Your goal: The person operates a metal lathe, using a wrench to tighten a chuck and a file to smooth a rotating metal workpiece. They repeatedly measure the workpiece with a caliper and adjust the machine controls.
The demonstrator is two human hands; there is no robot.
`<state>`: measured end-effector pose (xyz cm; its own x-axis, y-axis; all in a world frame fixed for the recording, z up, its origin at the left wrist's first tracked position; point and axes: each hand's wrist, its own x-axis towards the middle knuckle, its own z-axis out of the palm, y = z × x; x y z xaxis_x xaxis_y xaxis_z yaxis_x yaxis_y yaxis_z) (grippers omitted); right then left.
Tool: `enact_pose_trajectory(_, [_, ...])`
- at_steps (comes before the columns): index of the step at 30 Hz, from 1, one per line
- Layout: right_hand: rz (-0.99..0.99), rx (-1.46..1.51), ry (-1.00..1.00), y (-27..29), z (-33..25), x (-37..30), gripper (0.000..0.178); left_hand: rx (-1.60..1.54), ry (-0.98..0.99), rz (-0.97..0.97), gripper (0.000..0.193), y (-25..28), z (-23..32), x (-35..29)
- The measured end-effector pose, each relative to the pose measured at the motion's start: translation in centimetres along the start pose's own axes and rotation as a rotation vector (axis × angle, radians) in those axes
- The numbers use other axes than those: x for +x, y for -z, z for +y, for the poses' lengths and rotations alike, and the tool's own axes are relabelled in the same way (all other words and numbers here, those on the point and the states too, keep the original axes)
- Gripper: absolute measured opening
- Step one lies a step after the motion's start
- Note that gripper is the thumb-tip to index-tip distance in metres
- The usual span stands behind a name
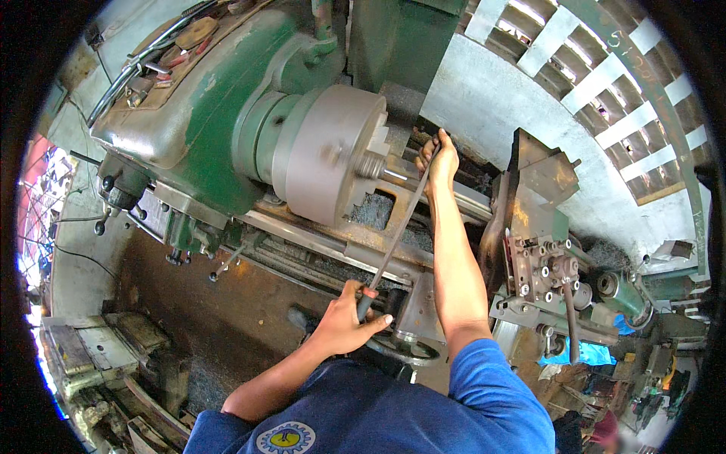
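A long, thin file (401, 236) slants across the lathe bed, its far end up and to the right. My left hand (340, 324) is closed round its dark handle with a reddish collar. At the far end my right hand (443, 165) grips the blade between thumb and fingers. Left of the right hand, the large grey chuck (329, 155) looks smooth and slightly blurred. From its jaws sticks a short ridged workpiece (369, 166) with a thinner shiny end pointing toward the file. Whether the file touches that end, I cannot tell.
The green headstock (219, 129) fills the upper left. Metal chips lie on the lathe bed (333, 250) under the chuck. A tool post with bolts (544, 265) and a long lever stands right of my right forearm. A handwheel (404, 349) is close to my body.
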<state>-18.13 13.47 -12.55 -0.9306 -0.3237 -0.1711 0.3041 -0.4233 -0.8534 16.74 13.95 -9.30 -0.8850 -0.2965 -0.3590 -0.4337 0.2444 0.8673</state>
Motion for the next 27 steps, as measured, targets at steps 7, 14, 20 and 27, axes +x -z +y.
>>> enact_pose_trajectory(7, [0.281,-0.592,0.362,-1.1,1.1,-0.1,0.045,0.113,0.055,0.185,0.028,1.6,0.1,-0.8])
enact_pose_trajectory(14, [0.308,-0.892,0.397,-1.8,1.4,0.1,0.046,0.208,0.002,0.220,0.026,1.2,-0.1,-0.7])
enact_pose_trajectory(20, [0.339,-1.043,0.426,-2.8,-0.8,3.5,0.047,0.185,-0.088,0.310,0.028,0.8,2.3,2.9])
enact_pose_trajectory(27, [0.254,-1.117,0.386,-3.6,-0.5,2.0,0.046,0.104,0.059,0.243,0.031,-0.9,1.4,0.9])
